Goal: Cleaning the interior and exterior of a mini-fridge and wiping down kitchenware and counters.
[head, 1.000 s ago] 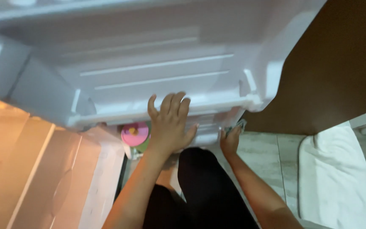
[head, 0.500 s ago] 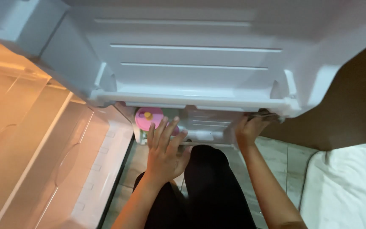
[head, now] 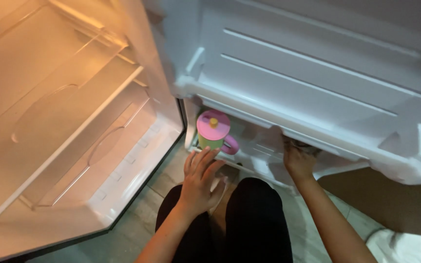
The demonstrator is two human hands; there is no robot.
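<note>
I look down into an open fridge. A green cup with a pink lid and pink handle [head: 214, 132] stands on the lowest door shelf [head: 261, 163]. My left hand [head: 200, 181] is just in front of the cup, fingers spread, its fingertips touching the shelf's front edge and holding nothing. My right hand [head: 297, 158] reaches up under the white door rack [head: 288, 127] and grips its lower edge; its fingers are partly hidden by the rack.
The lit fridge interior [head: 69, 122] with bare glass shelves fills the left. The white inner door panel [head: 317, 73] spans the top right. My knees in black trousers [head: 254, 219] are over a tiled floor. A brown surface [head: 391, 204] and white cloth [head: 410, 248] are at the right.
The view has swung, showing the fridge interior at the left. My left hand dropped from the white rack to the lower shelf by the cup. The right hand stays under the rack.
</note>
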